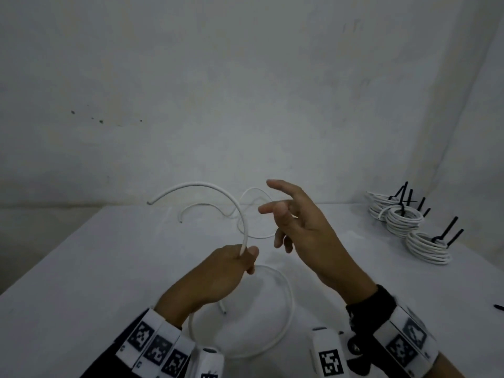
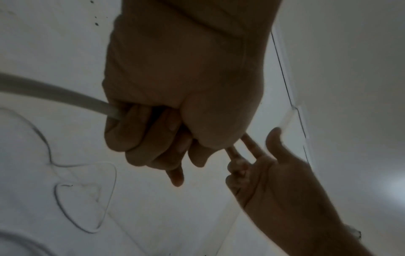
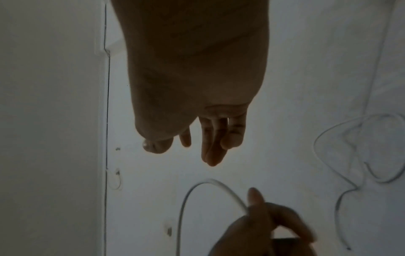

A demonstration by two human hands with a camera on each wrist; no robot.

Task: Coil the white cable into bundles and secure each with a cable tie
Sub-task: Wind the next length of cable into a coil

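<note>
1. The left hand (image 1: 226,264) is curled tight round a stiff white round cable (image 1: 218,196) above the matte white tabletop (image 1: 81,268); one free end arcs up and to the left, while a loop of the same cable hangs below the fist

2. The right hand (image 1: 302,227) hovers just beside it with fingers spread and relaxed, holding nothing; the two hands are close but not touching

3. More loose white cable (image 1: 253,211) lies on the table behind the hands; three finished white coils with black cable ties (image 1: 403,219) sit well apart at the far right

4. The step in hand looks like forming the next turn; the right hand would do best to catch the rising arc near the fist and sweep it round to match the hanging loop

5. Keep the left grip firm so earlier turns don't spring open; this cable looks springy, so lay each turn flat against the last before reaching for a tie
</note>
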